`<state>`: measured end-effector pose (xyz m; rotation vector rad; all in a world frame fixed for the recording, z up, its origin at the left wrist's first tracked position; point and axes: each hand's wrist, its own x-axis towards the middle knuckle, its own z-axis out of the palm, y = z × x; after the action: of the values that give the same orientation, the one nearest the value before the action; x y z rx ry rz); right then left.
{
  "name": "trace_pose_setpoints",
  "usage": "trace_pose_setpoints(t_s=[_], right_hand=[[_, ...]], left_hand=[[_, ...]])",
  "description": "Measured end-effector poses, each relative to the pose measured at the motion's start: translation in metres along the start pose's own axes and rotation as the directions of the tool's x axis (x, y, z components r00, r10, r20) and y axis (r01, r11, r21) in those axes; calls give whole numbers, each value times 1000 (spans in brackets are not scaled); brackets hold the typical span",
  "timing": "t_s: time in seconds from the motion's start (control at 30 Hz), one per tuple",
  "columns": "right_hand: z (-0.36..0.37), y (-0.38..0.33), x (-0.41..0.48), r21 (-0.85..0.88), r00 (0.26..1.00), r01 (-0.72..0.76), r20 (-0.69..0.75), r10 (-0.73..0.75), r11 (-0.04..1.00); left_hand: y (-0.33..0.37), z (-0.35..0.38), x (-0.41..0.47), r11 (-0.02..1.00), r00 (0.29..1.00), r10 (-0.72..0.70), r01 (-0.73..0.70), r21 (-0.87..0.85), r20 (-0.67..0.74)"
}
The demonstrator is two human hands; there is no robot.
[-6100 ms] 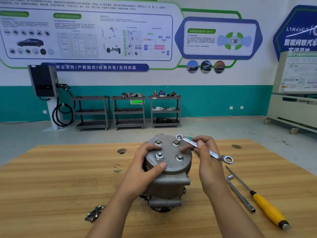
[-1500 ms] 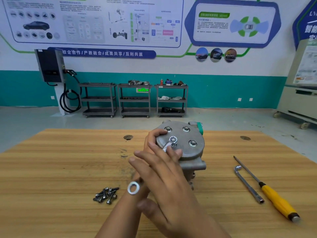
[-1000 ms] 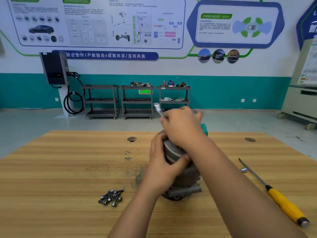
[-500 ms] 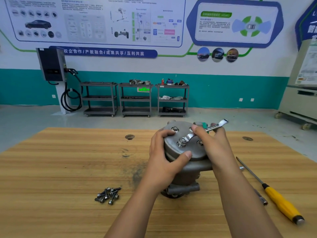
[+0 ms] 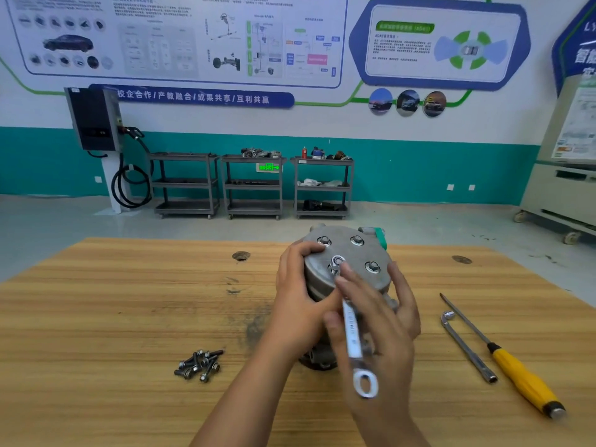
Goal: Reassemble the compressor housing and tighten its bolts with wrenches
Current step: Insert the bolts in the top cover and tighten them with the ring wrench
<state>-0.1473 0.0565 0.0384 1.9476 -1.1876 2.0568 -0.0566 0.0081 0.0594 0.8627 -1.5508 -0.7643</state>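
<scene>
Housing (image 5: 348,279) upright mid-table (image 5: 129,317) toward the far edge, cover on, four bolts (image 5: 372,267) seated; left hand (image 5: 300,304) grips its rim, right hand (image 5: 383,324) pinches wrench (image 5: 353,337) ringed on near-left bolt, so tightening looks part-done, loose bolts (image 5: 200,366) left over near the front edge.

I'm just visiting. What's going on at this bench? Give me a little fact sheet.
Cover bolts: four visible
Left hand: grips the compressor housing at its side
Right hand: holds the wrench, one end on the near-left cover bolt
On the table: loose bolts, L-shaped socket wrench, yellow-handled screwdriver
</scene>
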Motion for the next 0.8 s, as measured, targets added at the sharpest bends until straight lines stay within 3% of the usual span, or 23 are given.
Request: trace_pose_setpoints(t_s=[0.2, 0.27, 0.33, 0.43, 0.5, 0.6, 0.67, 0.73, 0.8], right_hand=[[-1, -5, 27, -81, 963, 257, 108, -248, 963], [5, -11, 43, -115, 949, 299, 143, -282, 947], [14, -18, 59, -254, 944, 314, 188, -272, 915], [31, -22, 86, -483, 961, 205, 264, -82, 852], [36, -10, 110, -590, 955, 31, 256, 151, 807], [23, 24, 138, -742, 833, -239, 176, 525, 626], [7, 41, 140, -603, 718, -463, 175, 674, 650], [-6, 48, 124, -159, 657, -695, 256, 709, 701], [-15, 48, 96, 183, 649, -761, 220, 728, 622]], left_hand=[[-1, -3, -1, 999, 998, 48, -48, 7, -40], [-1, -5, 0, 997, 999, 45, -45, 59, 2], [1, -5, 1, 987, 998, 50, -56, 150, 44], [6, -2, -2, 996, 999, 30, -32, 84, 26], [6, -1, -4, 998, 1000, 28, -29, 62, 5], [2, -5, -7, 998, 1000, 13, -14, 59, 7], [0, -9, -7, 999, 1000, -22, 22, 43, 13], [0, -11, -7, 999, 999, -32, 32, 38, 15], [1, -8, -8, 999, 999, -35, 34, 36, 12]])
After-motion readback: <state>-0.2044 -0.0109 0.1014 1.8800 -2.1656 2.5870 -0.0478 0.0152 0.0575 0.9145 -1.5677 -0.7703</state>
